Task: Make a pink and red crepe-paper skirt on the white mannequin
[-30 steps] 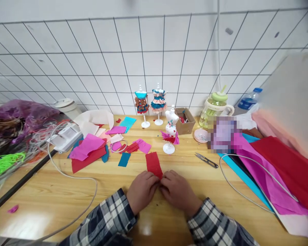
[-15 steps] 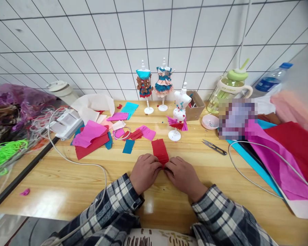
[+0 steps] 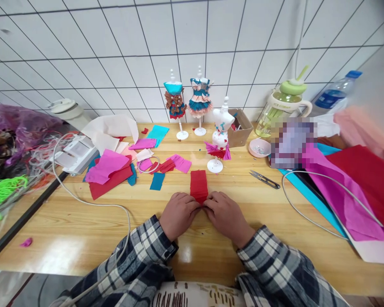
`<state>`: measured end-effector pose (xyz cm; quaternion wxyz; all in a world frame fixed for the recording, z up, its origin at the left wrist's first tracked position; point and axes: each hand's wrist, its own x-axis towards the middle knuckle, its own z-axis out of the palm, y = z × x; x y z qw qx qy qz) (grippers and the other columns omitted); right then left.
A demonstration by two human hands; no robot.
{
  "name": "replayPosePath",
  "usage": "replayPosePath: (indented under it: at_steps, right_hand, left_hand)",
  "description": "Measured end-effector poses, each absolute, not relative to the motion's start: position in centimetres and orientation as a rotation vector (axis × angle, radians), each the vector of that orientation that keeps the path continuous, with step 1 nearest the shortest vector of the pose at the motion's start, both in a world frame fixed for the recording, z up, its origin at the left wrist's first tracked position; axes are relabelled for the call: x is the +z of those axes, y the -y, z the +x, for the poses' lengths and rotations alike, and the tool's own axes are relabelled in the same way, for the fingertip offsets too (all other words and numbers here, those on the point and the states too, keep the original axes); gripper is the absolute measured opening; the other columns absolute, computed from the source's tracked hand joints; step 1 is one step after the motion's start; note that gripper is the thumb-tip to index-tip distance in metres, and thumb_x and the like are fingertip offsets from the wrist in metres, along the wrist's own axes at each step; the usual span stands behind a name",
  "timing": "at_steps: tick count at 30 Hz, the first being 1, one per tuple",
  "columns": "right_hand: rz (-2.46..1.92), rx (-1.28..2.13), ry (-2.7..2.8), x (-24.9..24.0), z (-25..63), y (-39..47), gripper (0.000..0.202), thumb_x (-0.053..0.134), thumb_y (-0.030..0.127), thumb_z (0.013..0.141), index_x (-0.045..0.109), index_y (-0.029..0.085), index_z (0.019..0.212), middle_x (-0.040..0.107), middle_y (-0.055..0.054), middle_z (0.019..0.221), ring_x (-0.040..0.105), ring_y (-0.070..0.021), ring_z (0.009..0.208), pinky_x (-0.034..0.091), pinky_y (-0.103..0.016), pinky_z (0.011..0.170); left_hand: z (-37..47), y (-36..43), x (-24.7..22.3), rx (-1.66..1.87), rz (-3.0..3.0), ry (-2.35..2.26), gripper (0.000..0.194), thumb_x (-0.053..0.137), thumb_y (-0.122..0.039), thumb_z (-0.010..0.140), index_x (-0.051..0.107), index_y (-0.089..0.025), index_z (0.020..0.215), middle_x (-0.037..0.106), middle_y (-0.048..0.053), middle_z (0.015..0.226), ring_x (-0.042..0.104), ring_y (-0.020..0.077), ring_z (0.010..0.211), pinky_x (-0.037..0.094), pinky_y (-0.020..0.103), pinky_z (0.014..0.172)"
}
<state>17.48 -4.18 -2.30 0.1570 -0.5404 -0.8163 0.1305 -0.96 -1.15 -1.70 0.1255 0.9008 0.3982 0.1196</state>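
A small rectangle of red crepe paper lies in front of me, its near end pinched between both hands. My left hand is closed on the near left corner, my right hand on the near right one. The fingertips almost meet and hide that edge. Just beyond stands a white mini dress form with a magenta and red paper skirt. Two more dress forms, one in a turquoise and brown outfit and one in a ruffled dress, stand by the wall.
Thread snips lie to the right, near a pink dish of small beads. Paper scraps spread at left beside a white device. Large coloured sheets, a cable, a cardboard box and a drink bottle surround the work area.
The red paper has turned slightly and now points straight away from me. Both hands keep their pinch on its near end. The whole view has shifted a little.
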Motion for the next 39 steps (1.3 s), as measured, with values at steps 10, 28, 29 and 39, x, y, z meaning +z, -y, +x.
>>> replayPosePath:
  at_steps: [10, 28, 29, 39]
  right_hand:
    - [-1.605, 0.409, 2.347, -1.96, 17.52, 4.00, 0.016, 0.051, 0.028, 0.093, 0.066, 0.023, 0.094, 0.064, -0.003, 0.089, 0.054, -0.0176, 0.087, 0.039, -0.029, 0.077]
    - [-1.591, 0.230, 2.451, -2.56, 17.41, 4.21, 0.014, 0.048, 0.019, 0.094, 0.060, 0.022, 0.090, 0.061, -0.003, 0.085, 0.051, -0.0178, 0.082, 0.037, -0.028, 0.069]
    - [-1.591, 0.232, 2.454, -2.55, 17.42, 4.21, 0.014, 0.048, 0.019, 0.094, 0.060, 0.022, 0.089, 0.061, -0.003, 0.085, 0.051, -0.0178, 0.083, 0.037, -0.028, 0.070]
    - [-1.588, 0.206, 2.485, -2.23, 17.34, 4.28, 0.011, 0.050, 0.016, 0.092, 0.058, 0.022, 0.088, 0.061, -0.005, 0.087, 0.051, -0.0189, 0.082, 0.038, -0.029, 0.067]
  left_hand:
    - [-0.88, 1.14, -1.46, 0.314, 2.598, -1.212, 0.016, 0.055, -0.027, 0.090, 0.071, -0.025, 0.092, 0.069, 0.003, 0.086, 0.060, 0.0194, 0.087, 0.041, 0.036, 0.080]
    - [-0.73, 1.00, -1.28, 0.320, 2.627, -1.188, 0.013, 0.057, -0.024, 0.089, 0.070, -0.022, 0.089, 0.068, 0.004, 0.087, 0.059, 0.0195, 0.088, 0.042, 0.036, 0.082]
    - [-0.75, 1.02, -1.32, 0.313, 2.630, -1.191, 0.014, 0.056, -0.025, 0.089, 0.070, -0.022, 0.089, 0.069, 0.003, 0.086, 0.059, 0.0196, 0.086, 0.042, 0.037, 0.081]
    - [-0.64, 1.12, -1.25, 0.350, 2.648, -1.202, 0.017, 0.054, -0.023, 0.090, 0.071, -0.022, 0.087, 0.068, 0.004, 0.083, 0.059, 0.0199, 0.084, 0.043, 0.037, 0.080]
